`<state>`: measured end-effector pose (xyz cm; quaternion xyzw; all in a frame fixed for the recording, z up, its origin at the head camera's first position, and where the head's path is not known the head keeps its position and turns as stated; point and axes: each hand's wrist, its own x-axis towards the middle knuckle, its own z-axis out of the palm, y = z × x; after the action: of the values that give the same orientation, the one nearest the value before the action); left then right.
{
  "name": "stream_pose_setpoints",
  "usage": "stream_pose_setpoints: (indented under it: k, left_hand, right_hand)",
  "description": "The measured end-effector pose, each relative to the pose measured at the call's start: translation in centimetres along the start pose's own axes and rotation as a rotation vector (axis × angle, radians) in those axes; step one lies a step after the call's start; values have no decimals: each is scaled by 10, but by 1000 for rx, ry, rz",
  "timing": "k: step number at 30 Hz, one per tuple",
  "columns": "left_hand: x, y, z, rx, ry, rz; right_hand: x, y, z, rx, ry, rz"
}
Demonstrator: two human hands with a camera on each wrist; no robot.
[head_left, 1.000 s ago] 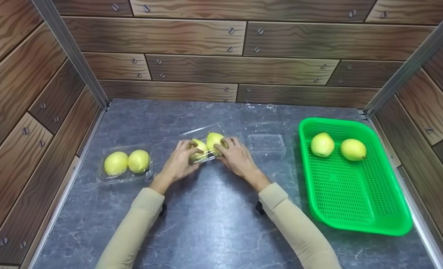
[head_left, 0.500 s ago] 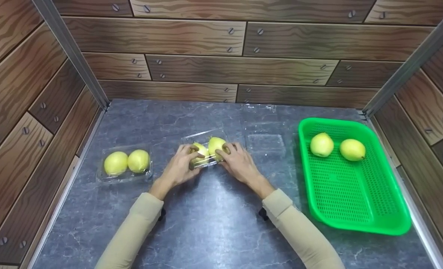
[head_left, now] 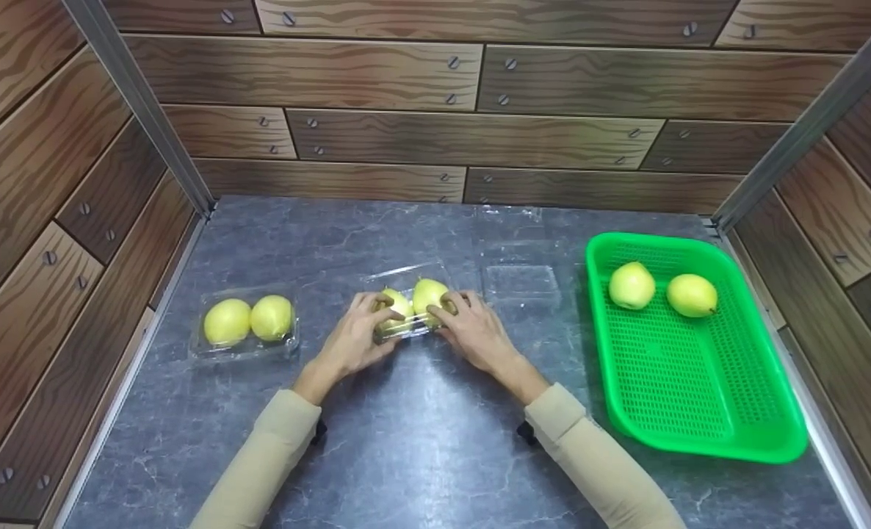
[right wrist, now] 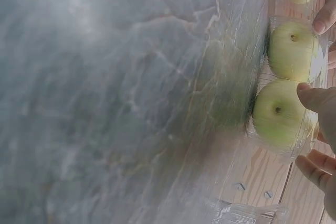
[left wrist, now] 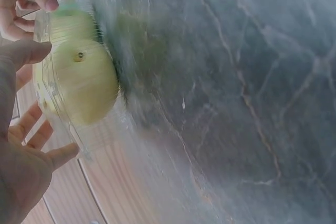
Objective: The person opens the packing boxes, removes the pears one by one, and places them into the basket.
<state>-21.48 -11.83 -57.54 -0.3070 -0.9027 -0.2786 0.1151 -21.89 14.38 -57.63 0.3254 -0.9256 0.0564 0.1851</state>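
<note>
Two yellow-green pears (head_left: 429, 297) sit side by side in a clear plastic clamshell container (head_left: 406, 330) at mid-table. My left hand (head_left: 355, 330) grips its left end, thumb at the near edge and fingers around the side. Its right end is held by my right hand (head_left: 476, 330) in much the same way. Through the clear wall, the left wrist view shows one pear (left wrist: 84, 82) with its dark blossom end facing the camera. Both pears, the nearer one (right wrist: 278, 111) among them, show in the right wrist view. A clear flap rises behind the pears in the head view.
Another clear container with two pears (head_left: 228, 322) stands to the left. At the right, a green plastic basket (head_left: 700, 441) holds two pears (head_left: 632, 285). Clear plastic containers (head_left: 521, 283) lie between it and my hands. Wood-patterned walls (head_left: 377, 136) enclose the table.
Both hands have drawn the container with its pears a short way toward me and slightly right. The other container and the basket stay in place.
</note>
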Motion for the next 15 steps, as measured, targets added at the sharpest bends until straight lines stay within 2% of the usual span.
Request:
stream_pose_setpoints:
  k: [15]
  left_hand:
    - [-9, 10, 3, -25, -13, 1]
  right_hand:
    - [-18, -3, -5, -4, 55, -51]
